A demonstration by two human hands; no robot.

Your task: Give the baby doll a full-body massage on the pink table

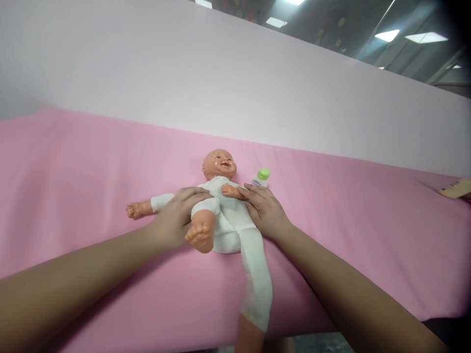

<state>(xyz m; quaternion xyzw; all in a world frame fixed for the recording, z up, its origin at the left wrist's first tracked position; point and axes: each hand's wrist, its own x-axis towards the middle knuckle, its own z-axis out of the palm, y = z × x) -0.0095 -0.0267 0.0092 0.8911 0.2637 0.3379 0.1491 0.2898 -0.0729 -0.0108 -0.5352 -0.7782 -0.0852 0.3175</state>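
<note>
A baby doll [233, 215] with a white cloth body lies on its back, head away from me. My left hand [180, 213] is against its left-side torso and raised leg, its fingers wrapped round the leg near the bent foot. My right hand [267, 208] rests on the other side of the body, with fingertips at the doll's small hand on its chest. The doll's other leg stretches toward me over the front edge. Just beyond my right hand stands or lies a bottle [262, 177] with a green cap, partly hidden.
Pink cloth [110, 166] covers the table. A pale wall [221, 73] rises behind it, with glass and ceiling lights above. At the far right edge lies a beige toothed object [455, 189].
</note>
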